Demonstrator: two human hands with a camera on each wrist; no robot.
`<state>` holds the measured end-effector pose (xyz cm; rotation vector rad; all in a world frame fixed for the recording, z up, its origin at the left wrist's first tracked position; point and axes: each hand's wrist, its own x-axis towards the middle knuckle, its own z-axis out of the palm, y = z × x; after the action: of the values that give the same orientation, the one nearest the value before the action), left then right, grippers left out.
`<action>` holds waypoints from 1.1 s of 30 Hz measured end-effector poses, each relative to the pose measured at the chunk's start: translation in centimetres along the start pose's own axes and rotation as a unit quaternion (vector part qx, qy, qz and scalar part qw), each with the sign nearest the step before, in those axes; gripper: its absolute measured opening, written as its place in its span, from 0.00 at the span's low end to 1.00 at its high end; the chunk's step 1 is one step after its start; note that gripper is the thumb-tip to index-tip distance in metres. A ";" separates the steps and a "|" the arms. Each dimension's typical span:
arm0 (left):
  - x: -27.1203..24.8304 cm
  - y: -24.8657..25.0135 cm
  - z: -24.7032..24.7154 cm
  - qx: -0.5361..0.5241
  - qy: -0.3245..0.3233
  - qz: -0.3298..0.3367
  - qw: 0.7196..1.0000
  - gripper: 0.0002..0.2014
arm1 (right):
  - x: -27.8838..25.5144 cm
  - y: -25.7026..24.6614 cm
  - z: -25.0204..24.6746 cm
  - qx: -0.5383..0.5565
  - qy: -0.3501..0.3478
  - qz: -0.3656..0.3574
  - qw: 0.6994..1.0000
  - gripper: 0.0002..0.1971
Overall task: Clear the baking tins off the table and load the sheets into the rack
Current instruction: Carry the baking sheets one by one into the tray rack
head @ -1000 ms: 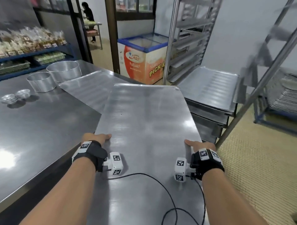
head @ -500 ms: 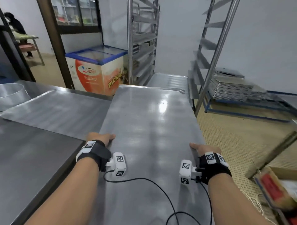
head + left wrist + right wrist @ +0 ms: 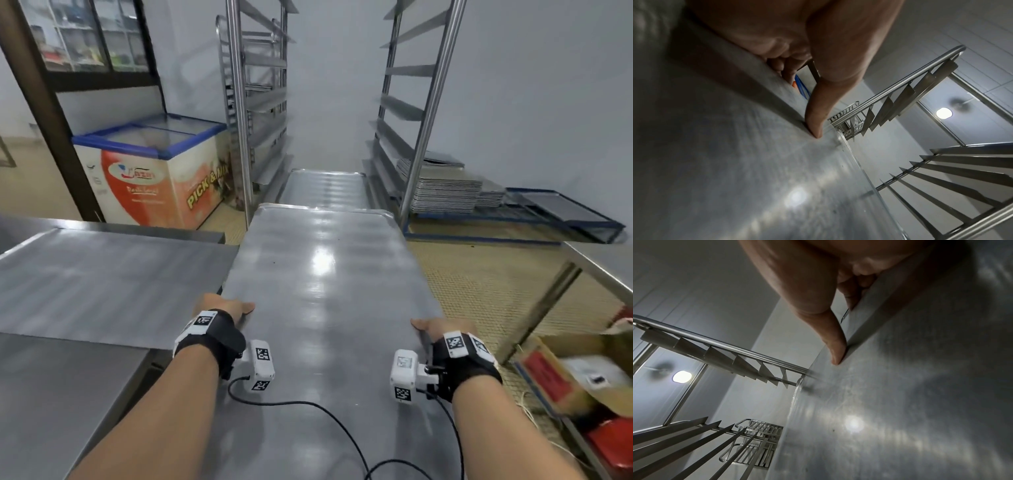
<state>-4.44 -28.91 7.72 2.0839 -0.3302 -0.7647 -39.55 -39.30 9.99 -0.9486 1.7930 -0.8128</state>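
I hold a large steel baking sheet (image 3: 322, 308) level in front of me, its far end pointing into the tall steel rack (image 3: 424, 113). My left hand (image 3: 227, 306) grips its left edge, thumb (image 3: 818, 116) on top and fingers curled underneath. My right hand (image 3: 433, 329) grips the right edge the same way, thumb (image 3: 835, 347) pressed on the sheet (image 3: 900, 402). Another sheet (image 3: 325, 186) lies in a low slot of the rack just beyond the carried one. A further sheet (image 3: 102, 281) rests on the steel table (image 3: 51, 394) at my left.
The rack's two uprights (image 3: 236, 102) stand on either side of the carried sheet's far end. A chest freezer (image 3: 154, 174) stands left of the rack. A pile of trays (image 3: 445, 192) sits low at the right. A second table and cardboard boxes (image 3: 582, 370) are at my right.
I have turned right from the table until the sheet points straight between the rack's uprights. Both hands keep the same grip on its edges. The round tins have left the view.
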 end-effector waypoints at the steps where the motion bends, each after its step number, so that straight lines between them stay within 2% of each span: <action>1: 0.7 0.4 0.2 0.009 -0.003 0.001 1.000 0.24 | 0.3 -0.4 0.4 -0.006 0.002 -0.002 1.000 0.18; 4: 2.6 1.6 0.7 0.049 -0.015 0.004 0.999 0.25 | 1.5 -1.7 1.7 -0.008 0.006 0.004 1.000 0.15; 7: 4.6 3.0 1.6 0.092 -0.017 0.009 0.996 0.33 | 3.2 -2.8 3.3 -0.004 0.006 0.017 1.000 0.15; 14: 10.6 6.7 4.7 0.143 -0.011 0.003 0.990 0.37 | 7.9 -6.2 6.6 -0.010 -0.008 0.014 1.000 0.14; 19: 15.0 9.5 7.0 0.182 -0.023 0.012 0.983 0.32 | 12.0 -9.3 8.9 -0.017 -0.020 0.013 1.000 0.19; 22: 17.9 10.9 8.4 0.187 -0.023 0.010 0.982 0.32 | 14.2 -11.1 10.0 -0.019 -0.030 0.016 0.999 0.18; 25: 20.4 12.3 9.7 0.209 -0.035 0.008 0.977 0.36 | 16.6 -12.7 11.2 -0.021 -0.034 0.014 0.999 0.22; 33: 24.0 16.7 11.4 0.193 0.000 0.021 0.981 0.41 | 21.5 -16.2 14.4 -0.059 -0.050 0.003 0.997 0.21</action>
<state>7.80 -57.80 6.66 2.4293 -0.5575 -0.7176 -28.05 -67.63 9.40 -1.0418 1.7716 -0.6495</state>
